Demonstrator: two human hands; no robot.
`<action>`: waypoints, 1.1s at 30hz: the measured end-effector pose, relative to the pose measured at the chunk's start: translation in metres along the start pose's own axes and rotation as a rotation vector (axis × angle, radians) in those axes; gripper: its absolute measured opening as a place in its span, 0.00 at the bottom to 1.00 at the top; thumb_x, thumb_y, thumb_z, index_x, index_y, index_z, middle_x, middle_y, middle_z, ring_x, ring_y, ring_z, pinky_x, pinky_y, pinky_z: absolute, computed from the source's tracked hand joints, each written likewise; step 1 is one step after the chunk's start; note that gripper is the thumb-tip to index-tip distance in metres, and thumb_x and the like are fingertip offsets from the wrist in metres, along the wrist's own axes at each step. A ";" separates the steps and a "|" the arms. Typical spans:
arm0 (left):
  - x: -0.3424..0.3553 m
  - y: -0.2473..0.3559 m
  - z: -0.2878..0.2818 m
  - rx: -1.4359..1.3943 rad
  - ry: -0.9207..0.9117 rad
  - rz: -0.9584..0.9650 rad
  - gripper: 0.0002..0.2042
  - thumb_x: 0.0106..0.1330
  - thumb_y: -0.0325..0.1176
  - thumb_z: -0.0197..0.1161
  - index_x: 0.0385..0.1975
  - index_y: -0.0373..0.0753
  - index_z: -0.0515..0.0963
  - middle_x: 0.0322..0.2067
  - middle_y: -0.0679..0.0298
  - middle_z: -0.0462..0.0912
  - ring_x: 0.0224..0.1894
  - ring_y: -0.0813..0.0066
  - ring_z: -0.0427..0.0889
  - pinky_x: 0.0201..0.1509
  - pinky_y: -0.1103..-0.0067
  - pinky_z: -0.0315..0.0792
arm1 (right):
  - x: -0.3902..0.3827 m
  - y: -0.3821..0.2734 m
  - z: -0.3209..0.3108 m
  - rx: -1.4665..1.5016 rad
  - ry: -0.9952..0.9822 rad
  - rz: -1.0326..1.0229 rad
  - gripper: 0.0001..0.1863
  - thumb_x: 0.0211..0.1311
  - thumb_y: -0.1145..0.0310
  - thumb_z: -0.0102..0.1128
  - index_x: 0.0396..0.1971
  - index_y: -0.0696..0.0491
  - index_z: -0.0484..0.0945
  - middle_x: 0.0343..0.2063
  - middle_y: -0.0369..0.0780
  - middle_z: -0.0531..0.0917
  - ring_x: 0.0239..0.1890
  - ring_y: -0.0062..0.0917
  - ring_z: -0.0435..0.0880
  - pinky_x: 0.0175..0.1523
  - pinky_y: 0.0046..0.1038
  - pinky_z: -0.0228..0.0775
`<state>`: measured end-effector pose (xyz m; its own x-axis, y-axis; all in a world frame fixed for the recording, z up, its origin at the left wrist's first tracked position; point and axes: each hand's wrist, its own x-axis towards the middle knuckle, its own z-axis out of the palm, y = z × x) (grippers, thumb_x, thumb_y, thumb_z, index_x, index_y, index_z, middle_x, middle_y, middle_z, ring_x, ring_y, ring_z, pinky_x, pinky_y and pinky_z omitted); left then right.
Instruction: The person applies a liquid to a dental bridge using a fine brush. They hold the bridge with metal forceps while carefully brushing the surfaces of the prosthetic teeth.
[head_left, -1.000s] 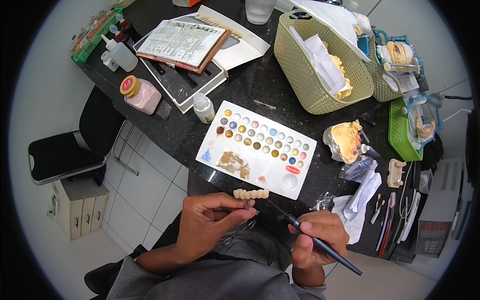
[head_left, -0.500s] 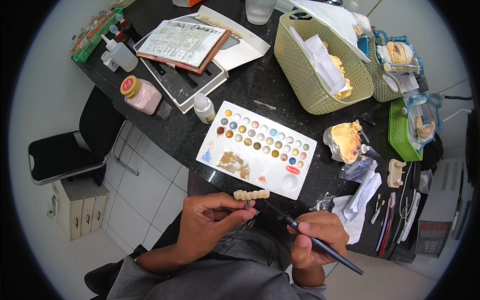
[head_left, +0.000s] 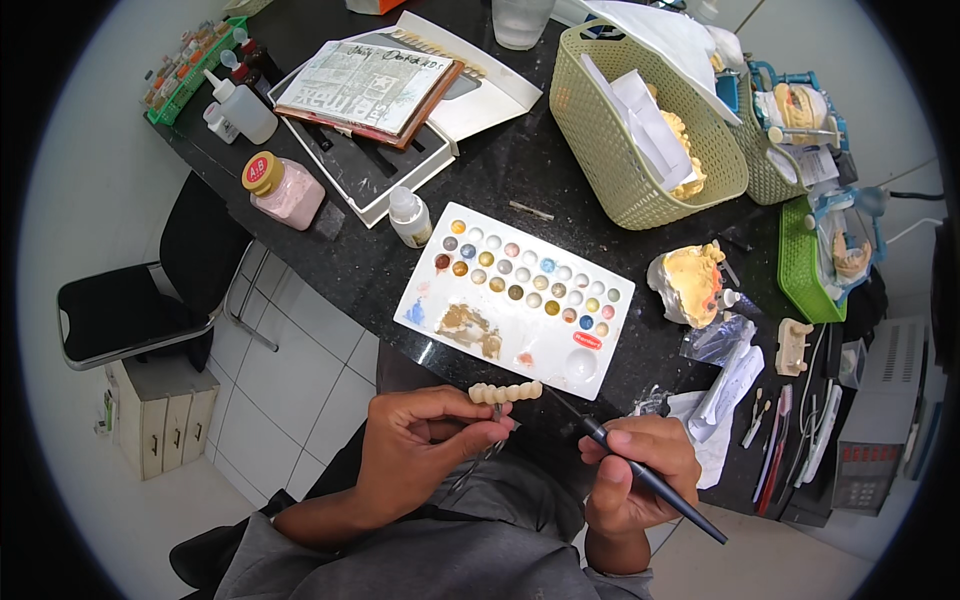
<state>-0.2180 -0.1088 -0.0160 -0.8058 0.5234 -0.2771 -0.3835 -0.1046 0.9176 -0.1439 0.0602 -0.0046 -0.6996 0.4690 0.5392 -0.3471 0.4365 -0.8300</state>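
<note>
My left hand (head_left: 425, 440) is closed on slim metal forceps (head_left: 484, 458) whose legs hang down below my fingers. At their upper end sits a cream-coloured dental bridge (head_left: 505, 392), a curved row of several tooth crowns, just above my fingertips. In my right hand (head_left: 640, 470) is a fine brush (head_left: 655, 482) with a thick dark handle, pinched between thumb and fingers. Its thin tip points up and left, close to the bridge's right end; contact cannot be made out. Beyond both hands lies a white palette (head_left: 520, 300) with rows of coloured paint wells and brown smears.
A plaster dental model (head_left: 690, 285) stands right of the palette, near a crumpled tissue (head_left: 715, 400). Farther back are a cream basket (head_left: 640, 130) and a green basket (head_left: 800, 265). A white-capped bottle (head_left: 408, 217), a pink powder jar (head_left: 283, 190) and a notebook (head_left: 365, 90) lie leftward.
My right hand and the brush have shifted slightly, the tip now nearer the bridge's right end. My left hand holds the bridge almost still.
</note>
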 end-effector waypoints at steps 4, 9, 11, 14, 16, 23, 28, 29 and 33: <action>0.000 0.000 0.000 -0.017 0.002 0.004 0.07 0.57 0.19 0.64 0.35 0.25 0.78 0.35 0.52 0.82 0.40 0.71 0.83 0.47 0.80 0.79 | 0.001 -0.001 0.001 -0.005 -0.024 0.014 0.06 0.49 0.79 0.62 0.29 0.63 0.78 0.19 0.44 0.80 0.19 0.27 0.82 0.24 0.21 0.74; 0.000 -0.001 0.000 -0.012 0.001 0.007 0.08 0.57 0.19 0.64 0.35 0.25 0.78 0.35 0.52 0.82 0.40 0.70 0.83 0.48 0.80 0.79 | 0.000 -0.001 -0.001 0.016 -0.019 0.004 0.06 0.48 0.79 0.62 0.27 0.63 0.78 0.19 0.44 0.80 0.19 0.27 0.81 0.23 0.20 0.73; 0.000 -0.001 0.000 -0.009 -0.001 0.003 0.08 0.57 0.19 0.64 0.35 0.25 0.78 0.35 0.52 0.82 0.40 0.70 0.83 0.47 0.80 0.79 | 0.000 -0.001 0.001 0.007 0.005 0.021 0.06 0.48 0.78 0.63 0.27 0.63 0.78 0.19 0.44 0.80 0.19 0.26 0.81 0.23 0.20 0.73; 0.000 -0.002 -0.001 -0.009 0.001 0.002 0.08 0.57 0.19 0.64 0.36 0.25 0.78 0.35 0.52 0.82 0.40 0.70 0.83 0.47 0.80 0.79 | 0.001 0.000 0.000 0.021 -0.033 0.002 0.06 0.48 0.78 0.62 0.27 0.63 0.78 0.19 0.44 0.80 0.19 0.26 0.81 0.23 0.20 0.73; -0.001 -0.002 0.000 -0.012 0.004 0.010 0.08 0.58 0.19 0.64 0.36 0.25 0.78 0.35 0.52 0.82 0.40 0.71 0.83 0.46 0.81 0.80 | 0.001 0.004 -0.006 0.091 -0.086 -0.042 0.07 0.48 0.78 0.61 0.29 0.64 0.78 0.19 0.45 0.80 0.19 0.26 0.81 0.22 0.20 0.73; 0.000 0.008 0.001 -0.077 -0.039 -0.089 0.10 0.62 0.22 0.61 0.41 0.25 0.77 0.35 0.52 0.83 0.38 0.71 0.84 0.43 0.81 0.80 | -0.001 0.003 -0.010 0.119 -0.036 -0.072 0.08 0.50 0.78 0.58 0.32 0.59 0.78 0.24 0.45 0.78 0.19 0.26 0.79 0.22 0.20 0.73; 0.005 0.017 0.001 -0.108 -0.134 -0.206 0.10 0.64 0.24 0.59 0.42 0.25 0.77 0.34 0.53 0.83 0.36 0.72 0.84 0.41 0.81 0.80 | -0.003 0.004 -0.012 0.115 -0.022 -0.138 0.09 0.48 0.78 0.59 0.32 0.59 0.77 0.24 0.44 0.78 0.20 0.27 0.80 0.23 0.23 0.75; 0.005 0.017 0.001 -0.118 -0.142 -0.230 0.10 0.64 0.25 0.59 0.42 0.26 0.77 0.34 0.53 0.83 0.36 0.72 0.84 0.40 0.81 0.80 | -0.003 0.003 -0.010 0.117 -0.003 -0.133 0.09 0.47 0.78 0.60 0.32 0.59 0.77 0.23 0.44 0.78 0.20 0.28 0.80 0.24 0.23 0.75; 0.008 0.019 -0.002 -0.153 -0.164 -0.294 0.11 0.64 0.26 0.60 0.43 0.26 0.77 0.33 0.54 0.84 0.35 0.73 0.84 0.38 0.83 0.79 | -0.002 0.001 -0.005 0.079 -0.007 -0.116 0.10 0.44 0.79 0.63 0.30 0.59 0.76 0.22 0.43 0.79 0.20 0.29 0.81 0.24 0.23 0.75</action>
<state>-0.2322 -0.1080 -0.0017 -0.5728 0.6769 -0.4622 -0.6613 -0.0484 0.7486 -0.1398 0.0639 -0.0057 -0.6561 0.4131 0.6315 -0.4742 0.4253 -0.7709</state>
